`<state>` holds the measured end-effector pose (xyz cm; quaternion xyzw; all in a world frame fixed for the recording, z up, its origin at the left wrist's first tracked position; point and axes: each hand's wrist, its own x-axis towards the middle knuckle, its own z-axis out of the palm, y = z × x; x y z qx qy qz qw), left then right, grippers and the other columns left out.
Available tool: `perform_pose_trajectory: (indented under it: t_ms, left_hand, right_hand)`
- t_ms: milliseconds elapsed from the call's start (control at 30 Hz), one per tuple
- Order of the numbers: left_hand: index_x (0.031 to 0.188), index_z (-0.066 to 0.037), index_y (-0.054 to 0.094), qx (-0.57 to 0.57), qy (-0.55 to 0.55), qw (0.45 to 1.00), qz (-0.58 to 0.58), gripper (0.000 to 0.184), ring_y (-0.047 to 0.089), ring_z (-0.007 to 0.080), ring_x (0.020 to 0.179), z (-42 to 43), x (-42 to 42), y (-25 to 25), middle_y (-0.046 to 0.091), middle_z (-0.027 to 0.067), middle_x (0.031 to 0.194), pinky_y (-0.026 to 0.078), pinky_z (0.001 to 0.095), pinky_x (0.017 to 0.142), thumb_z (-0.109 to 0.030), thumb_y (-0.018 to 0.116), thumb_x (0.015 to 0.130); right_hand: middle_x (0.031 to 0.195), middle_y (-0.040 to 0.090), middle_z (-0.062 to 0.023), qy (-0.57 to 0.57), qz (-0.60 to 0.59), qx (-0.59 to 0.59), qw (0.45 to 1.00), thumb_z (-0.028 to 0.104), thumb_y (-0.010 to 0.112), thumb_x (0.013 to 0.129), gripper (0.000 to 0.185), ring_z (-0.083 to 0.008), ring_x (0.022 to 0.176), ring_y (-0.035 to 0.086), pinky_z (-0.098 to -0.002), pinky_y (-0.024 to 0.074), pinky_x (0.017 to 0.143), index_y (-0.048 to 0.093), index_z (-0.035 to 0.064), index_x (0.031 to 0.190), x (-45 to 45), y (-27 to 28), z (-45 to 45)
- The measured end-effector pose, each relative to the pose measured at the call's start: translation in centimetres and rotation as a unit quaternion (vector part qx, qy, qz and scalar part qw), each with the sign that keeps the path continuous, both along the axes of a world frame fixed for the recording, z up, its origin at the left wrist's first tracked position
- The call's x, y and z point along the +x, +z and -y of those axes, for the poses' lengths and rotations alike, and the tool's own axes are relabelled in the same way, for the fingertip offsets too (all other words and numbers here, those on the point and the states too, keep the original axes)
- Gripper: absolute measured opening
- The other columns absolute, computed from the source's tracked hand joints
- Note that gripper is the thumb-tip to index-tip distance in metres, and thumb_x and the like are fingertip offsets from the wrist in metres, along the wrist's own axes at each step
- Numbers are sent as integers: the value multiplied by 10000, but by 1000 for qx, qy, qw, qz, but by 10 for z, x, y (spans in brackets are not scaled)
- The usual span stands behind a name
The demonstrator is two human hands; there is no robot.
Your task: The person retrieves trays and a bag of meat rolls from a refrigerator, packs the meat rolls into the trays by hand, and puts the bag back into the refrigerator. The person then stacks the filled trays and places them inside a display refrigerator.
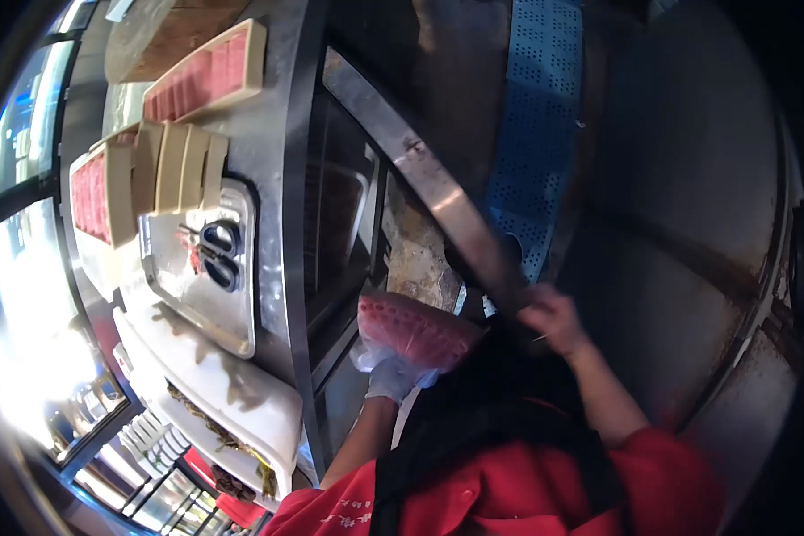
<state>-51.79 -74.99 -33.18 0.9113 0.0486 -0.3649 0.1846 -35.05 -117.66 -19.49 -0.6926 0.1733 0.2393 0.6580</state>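
My left hand, in a thin clear glove, is closed on a plastic-wrapped pack of pink meat rolls held close to my body. Clear film bunches up around its lower side. My bare right hand has its fingers curled at the near end of a long stainless steel door, which is swung out from under the counter. Motion blurs that hand slightly. Behind the door, a dark cabinet opening shows.
On the steel counter are cream boxes of pink meat rolls and a metal tray holding dark-handled scissors. A white tub stands closer to me. A blue perforated mat lies on the floor, right of the door.
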Motion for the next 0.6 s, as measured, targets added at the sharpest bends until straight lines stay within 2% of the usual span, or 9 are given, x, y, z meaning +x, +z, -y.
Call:
perform_pose_trajectory:
  t_ms: [100,133,200,333,367,400,467,533,600]
  left_hand:
    - [1164,-56,556,-251,386,884,-84,226,624,263,1010,57,96,37,622,68,1103,528,347,855,-111,487,956]
    - [1164,-56,556,-254,385,883,-85,226,624,263,1010,80,138,50,622,68,1103,528,347,855,-111,487,956]
    - [1102,-77,542,-428,727,522,-123,275,615,198,1000,112,200,67,612,53,1101,511,307,868,52,390,912]
    - [1147,-76,555,-464,699,541,-55,350,623,214,1012,119,255,10,619,61,1131,515,308,853,76,361,899]
    - [1080,-92,599,-300,424,854,25,279,631,201,978,111,265,-6,630,63,1074,524,314,807,35,451,881]
    - [1012,-108,643,-69,62,991,101,209,639,188,943,106,275,-21,642,65,1017,533,320,760,-7,540,862]
    - [942,-95,621,-220,218,946,94,209,620,179,910,108,301,-35,621,56,975,520,304,749,32,510,816]
    - [801,-67,576,-491,480,724,58,228,581,163,844,112,332,-26,578,37,892,493,273,728,108,452,723]
    - [796,-63,562,-407,543,726,115,223,543,145,791,126,350,7,538,22,843,468,259,711,113,447,722]
  right_hand:
    - [1030,677,-121,-346,2,275,897,360,494,979,393,-226,1032,611,-357,468,958,676,12,996,8,-27,85]
    - [1110,655,-110,-393,-11,209,895,393,493,984,419,-230,1070,594,-402,469,955,636,18,1103,9,-32,106]
    - [1209,607,-111,-575,-13,34,817,426,530,950,480,-238,1085,580,-425,469,938,568,52,1248,-21,-105,106]
    - [1333,528,-119,-308,-300,104,897,430,634,851,668,-270,1113,571,-450,514,841,427,167,1429,9,-135,-1]
    - [1388,485,-110,-208,-274,140,928,432,645,851,723,-301,1149,553,-525,521,830,364,172,1465,35,-151,-26]
    - [1395,462,-111,-133,-170,155,964,448,624,887,700,-319,1175,541,-553,520,848,354,169,1470,51,-184,-53]
    - [1416,464,-55,-205,-279,386,855,533,475,961,629,-315,1261,479,-600,466,942,340,211,1484,108,-218,-86]
    - [1419,466,-62,-200,-221,437,849,546,457,967,609,-297,1268,479,-597,461,953,381,193,1457,152,-229,-107]
    - [1423,468,-69,-194,-172,485,835,559,438,973,597,-279,1274,480,-594,455,964,422,176,1430,174,-225,-122]
